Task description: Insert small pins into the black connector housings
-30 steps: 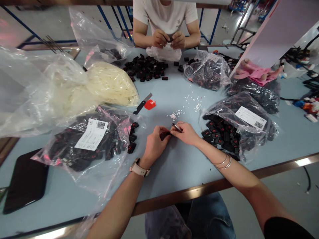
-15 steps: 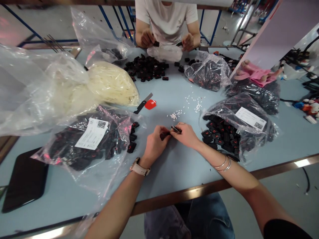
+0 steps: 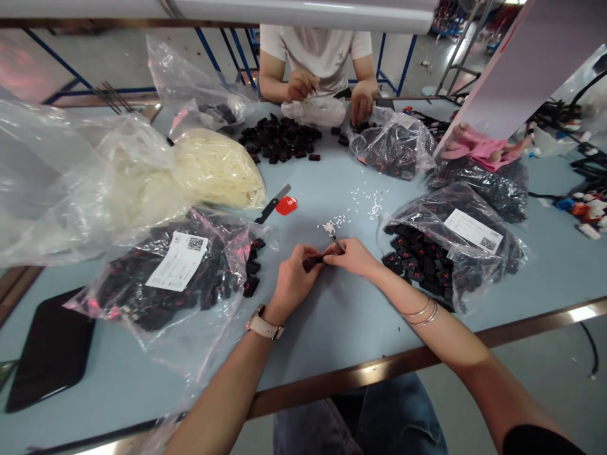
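Note:
My left hand [image 3: 300,270] is closed, pinching a small black plastic connector housing [image 3: 312,261]; much of it is hidden by the fingers. Close against it, my right hand [image 3: 351,258] grips a slim dark tool that looks like tweezers [image 3: 337,242], its tip pointing away from me. The fingertips of both hands meet at the housing, just above the table. Right beyond them lies a small heap of tiny white pieces [image 3: 331,225], with more white pieces [image 3: 374,207] scattered behind it.
Bags of black housings [image 3: 176,268] [image 3: 427,253] flank my hands. A knife [image 3: 272,205] and a red tag [image 3: 286,205] lie ahead. Bags of cream-coloured strips [image 3: 218,170] stand left, near a black tablet-like slab [image 3: 51,347]. Opposite, a co-worker [image 3: 315,69] sits behind loose black housings [image 3: 279,136].
The tweezers in my right hand now point forward toward the white heap, having lain across the fingers before. My left hand barely moved. The co-worker's hand at right reached down to the housings.

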Demonstrator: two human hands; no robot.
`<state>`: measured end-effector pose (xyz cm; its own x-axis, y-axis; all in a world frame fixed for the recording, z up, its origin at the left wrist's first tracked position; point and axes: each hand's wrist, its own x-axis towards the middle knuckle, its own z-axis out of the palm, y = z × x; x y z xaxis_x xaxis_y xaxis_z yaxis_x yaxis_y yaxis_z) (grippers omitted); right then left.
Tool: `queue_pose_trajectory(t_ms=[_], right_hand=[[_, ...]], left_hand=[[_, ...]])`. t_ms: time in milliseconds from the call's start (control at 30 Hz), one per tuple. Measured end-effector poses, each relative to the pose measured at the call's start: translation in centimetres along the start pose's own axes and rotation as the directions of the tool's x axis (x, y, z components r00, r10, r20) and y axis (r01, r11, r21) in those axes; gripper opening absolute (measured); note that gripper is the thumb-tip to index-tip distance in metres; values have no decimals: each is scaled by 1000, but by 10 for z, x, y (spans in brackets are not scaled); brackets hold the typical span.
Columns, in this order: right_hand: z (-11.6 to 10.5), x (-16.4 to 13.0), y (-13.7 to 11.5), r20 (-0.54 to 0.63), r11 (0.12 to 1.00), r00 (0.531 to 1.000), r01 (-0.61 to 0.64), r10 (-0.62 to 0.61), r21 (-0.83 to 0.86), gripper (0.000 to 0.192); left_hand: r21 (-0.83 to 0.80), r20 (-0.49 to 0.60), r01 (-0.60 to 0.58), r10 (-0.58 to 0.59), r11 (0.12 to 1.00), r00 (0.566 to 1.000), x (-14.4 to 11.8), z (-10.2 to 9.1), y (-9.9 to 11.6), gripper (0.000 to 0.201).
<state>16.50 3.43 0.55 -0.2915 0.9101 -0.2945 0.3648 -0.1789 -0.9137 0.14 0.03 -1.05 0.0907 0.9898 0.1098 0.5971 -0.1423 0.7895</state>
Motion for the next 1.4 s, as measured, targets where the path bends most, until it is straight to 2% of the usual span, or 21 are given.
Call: queue_pose_trajectory(t_ms=[100,167,333,467,700,767,833,933,1000,1033,1167,1267,1400], right_hand=[[-2,1,1,12,993,1000,-7,6,115,12],[-2,2,2,9,991,1000,3,-4,132,12],[2,3,4,-32,999,999,-12,13,37,12],[4,0,3,-68,992,995,68,-76,-110,16],[4,1,4,-45,995,997,66,-69,-69,16],[3,3,5,-75,997,994,80,-79,22,19],[1,4,6,-135,975,990,59,-30,216,27],[-2,5,5,-188,841,976,7,113,541,39],[-1,5,4,-229,761,965,54,127,647,43],[0,5,3,-266,749,958,98,108,655,44],[12,1,6,-423,835,906,234,-2,498,53],[18,-3,10,-496,900,865,272,-75,340,54],[20,-6,12,-582,930,802,306,-136,205,56]], left_hand=[[-10,7,18,-18,1000,1000,1,0,1,20],[-17,12,26,-26,1000,1000,1,0,1,21],[-7,-1,25,-25,1000,1000,0,1,0,21],[17,-2,26,-26,1000,1000,0,1,0,20],[19,-12,14,-14,1000,1000,1,0,2,20],[9,-9,17,-17,1000,1000,1,0,2,20],[-4,0,22,-22,1000,1000,1,0,2,20],[-15,4,30,-30,999,1000,0,1,1,20],[-18,3,30,-30,999,1000,0,1,0,20],[-22,5,31,-31,999,1000,0,1,0,20],[-48,19,40,-39,998,999,1,1,0,19],[-52,19,43,-42,998,999,1,0,2,19],[-40,15,42,-42,998,999,0,0,5,18]])
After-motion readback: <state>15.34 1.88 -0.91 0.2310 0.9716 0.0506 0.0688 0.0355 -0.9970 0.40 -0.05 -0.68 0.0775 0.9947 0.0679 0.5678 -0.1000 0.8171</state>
